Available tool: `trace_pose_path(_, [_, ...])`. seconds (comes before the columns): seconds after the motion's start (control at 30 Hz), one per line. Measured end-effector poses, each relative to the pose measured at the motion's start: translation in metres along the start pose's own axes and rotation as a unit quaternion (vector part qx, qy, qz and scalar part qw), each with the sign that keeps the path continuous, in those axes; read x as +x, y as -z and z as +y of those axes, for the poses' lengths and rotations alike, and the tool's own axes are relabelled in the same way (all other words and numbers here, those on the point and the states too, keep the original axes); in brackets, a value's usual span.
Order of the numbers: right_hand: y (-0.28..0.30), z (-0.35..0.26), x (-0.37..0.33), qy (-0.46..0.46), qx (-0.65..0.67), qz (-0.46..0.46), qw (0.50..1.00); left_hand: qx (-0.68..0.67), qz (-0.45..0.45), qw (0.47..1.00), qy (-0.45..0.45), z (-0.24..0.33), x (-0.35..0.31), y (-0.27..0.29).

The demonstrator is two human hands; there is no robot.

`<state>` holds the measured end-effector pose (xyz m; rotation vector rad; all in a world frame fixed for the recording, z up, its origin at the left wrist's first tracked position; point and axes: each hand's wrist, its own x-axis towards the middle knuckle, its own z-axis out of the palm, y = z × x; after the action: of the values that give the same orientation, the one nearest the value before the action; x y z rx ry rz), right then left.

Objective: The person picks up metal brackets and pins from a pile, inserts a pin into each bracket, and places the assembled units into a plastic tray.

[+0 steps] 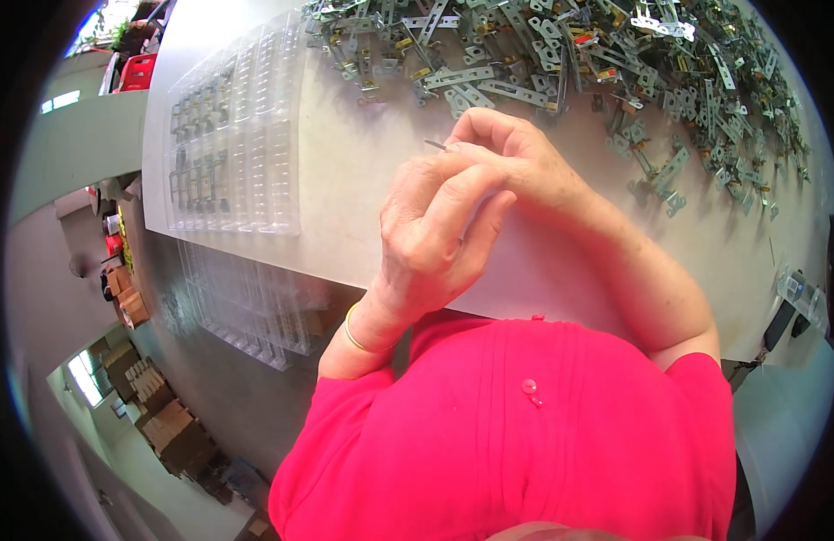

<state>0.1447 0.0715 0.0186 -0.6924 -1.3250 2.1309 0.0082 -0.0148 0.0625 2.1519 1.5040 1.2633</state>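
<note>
Pinching one thin piece (434,144) — right hand (511,158), fingertips together | left hand (428,223) half-curled — can't tell what's held | one bracelet (347,326)

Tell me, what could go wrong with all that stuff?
The thin dark piece pinched in the right hand might slip out. The heap of metal parts looks tangled, so pieces could snag. The clear tray lies near the edge of the table, so a bump might knock it off.
</note>
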Motion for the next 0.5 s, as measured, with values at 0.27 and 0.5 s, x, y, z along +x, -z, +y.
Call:
trace_pose_path(0.27, [-0.0014, 0.0063, 0.0025, -0.021, -0.030, 0.032, 0.999, 0.015, 0.005, 0.999, -0.044, -0.0014, 0.0021, -0.0011])
trace_pose_path(0.5, [-0.0069, 0.0040, 0.0020, -0.042, -0.007, 0.061, 0.997, 0.078, 0.001, 0.994, -0.071, -0.0037, -0.0052, -0.0025])
